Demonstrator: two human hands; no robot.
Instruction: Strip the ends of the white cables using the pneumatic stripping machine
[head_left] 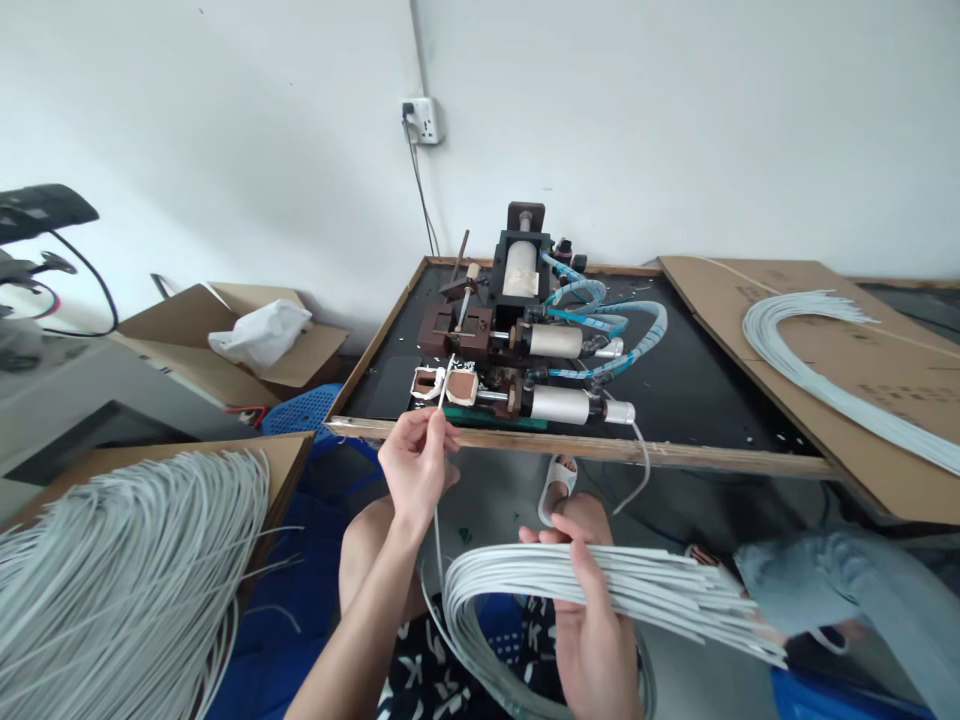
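Note:
Between the thumb and fingers of my left hand (416, 460) is a single white wire (445, 385), its upper end reaching between the two padded jaws (461, 387) at the front of a pneumatic machine (521, 345). The rest of that wire hangs down toward my lap. My right hand (592, 620) wraps round a thick bundle of white wires (525, 572), thumb on top. The bundle curves in a loop over my lap, and its cut ends fan out to the right.
A large pile of white wires (142, 560) lies on cardboard at left. Another wire bundle (832, 385) rests on a cardboard sheet (750, 290) at right. An open carton (187, 335) holds a white bag. Blue air hoses (649, 340) loop behind the cylinders; the table has a wooden edge (675, 455).

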